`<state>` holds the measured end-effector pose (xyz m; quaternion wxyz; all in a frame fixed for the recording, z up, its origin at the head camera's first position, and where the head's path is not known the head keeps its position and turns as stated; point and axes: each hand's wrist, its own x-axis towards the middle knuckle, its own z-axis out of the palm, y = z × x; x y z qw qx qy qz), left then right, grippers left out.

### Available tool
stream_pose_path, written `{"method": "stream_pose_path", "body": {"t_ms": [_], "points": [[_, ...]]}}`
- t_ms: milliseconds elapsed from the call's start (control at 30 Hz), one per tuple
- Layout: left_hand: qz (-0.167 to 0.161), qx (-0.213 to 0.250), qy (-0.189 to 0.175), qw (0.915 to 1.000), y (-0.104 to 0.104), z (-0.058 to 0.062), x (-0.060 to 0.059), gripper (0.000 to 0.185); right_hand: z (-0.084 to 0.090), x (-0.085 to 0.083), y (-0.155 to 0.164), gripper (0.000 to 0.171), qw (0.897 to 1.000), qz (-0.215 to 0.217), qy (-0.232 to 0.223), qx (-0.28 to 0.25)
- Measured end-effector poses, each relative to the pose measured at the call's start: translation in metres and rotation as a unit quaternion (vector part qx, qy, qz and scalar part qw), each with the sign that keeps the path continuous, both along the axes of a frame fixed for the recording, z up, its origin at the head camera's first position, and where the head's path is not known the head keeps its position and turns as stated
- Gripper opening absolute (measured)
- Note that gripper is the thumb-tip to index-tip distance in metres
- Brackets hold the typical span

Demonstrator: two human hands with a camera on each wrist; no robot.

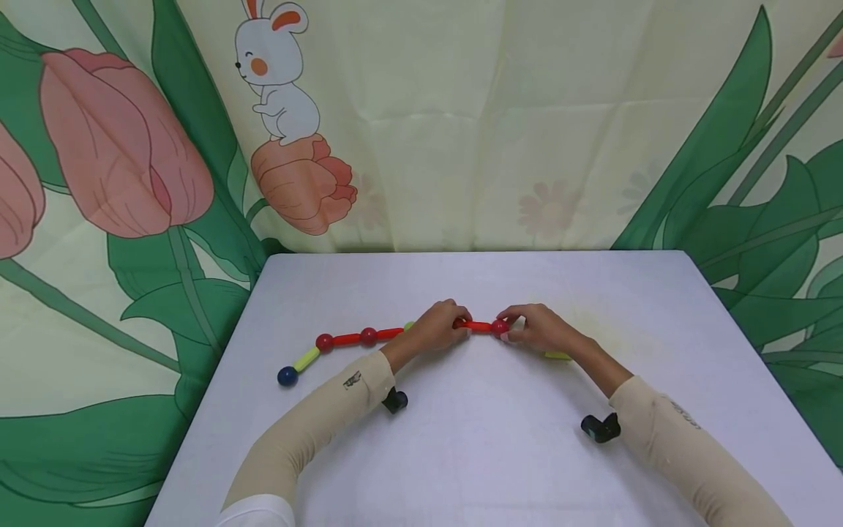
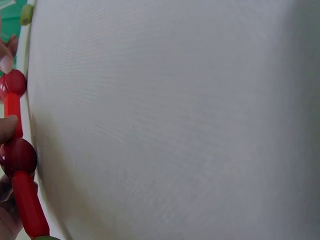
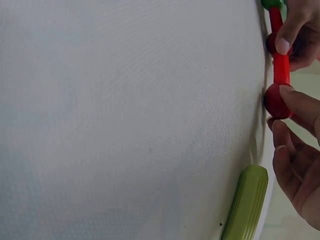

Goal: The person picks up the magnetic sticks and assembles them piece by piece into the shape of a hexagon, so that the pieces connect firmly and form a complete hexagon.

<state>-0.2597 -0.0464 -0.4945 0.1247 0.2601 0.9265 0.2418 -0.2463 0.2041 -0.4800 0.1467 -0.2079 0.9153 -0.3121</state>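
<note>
My left hand (image 1: 436, 326) grips a red rod (image 1: 480, 327) near a red ball (image 2: 19, 156), which it covers in the head view. At the rod's other end, my right hand (image 1: 541, 329) pinches another red ball (image 1: 500, 327) between thumb and fingertips. On the left ball's far side, a further red rod (image 2: 30, 204) leads to a green ball (image 3: 271, 4). The chain runs on leftward through a red rod (image 1: 390, 333), a red ball (image 1: 369, 337) and another red rod (image 1: 347, 339).
The chain's left end has a red ball (image 1: 324, 342), a yellow-green rod (image 1: 306, 359) and a dark blue ball (image 1: 287, 376). A loose yellow-green rod (image 3: 246, 202) lies beneath the right forearm. Behind the white table (image 1: 487, 454) hangs a patterned curtain (image 1: 448, 168).
</note>
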Motion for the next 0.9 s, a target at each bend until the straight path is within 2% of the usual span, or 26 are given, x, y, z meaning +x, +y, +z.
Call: {"method": "stream_pose_path", "body": {"t_ms": [233,600,900], "points": [[-0.007,-0.014,0.004,0.9999,0.005,0.002,-0.001,0.033,-0.001,-0.001,0.003,0.039,1.0,0.005,0.001,0.002],[-0.048,-0.015,0.009,0.9987,0.022,0.005,-0.001,0.036,-0.003,0.001,-0.005,0.043,1.0,0.02,-0.002,-0.024],[-0.044,-0.032,0.012,0.9984,0.03,0.002,0.0,0.049,0.0,0.008,-0.001,0.054,0.999,0.005,0.0,-0.04]]}}
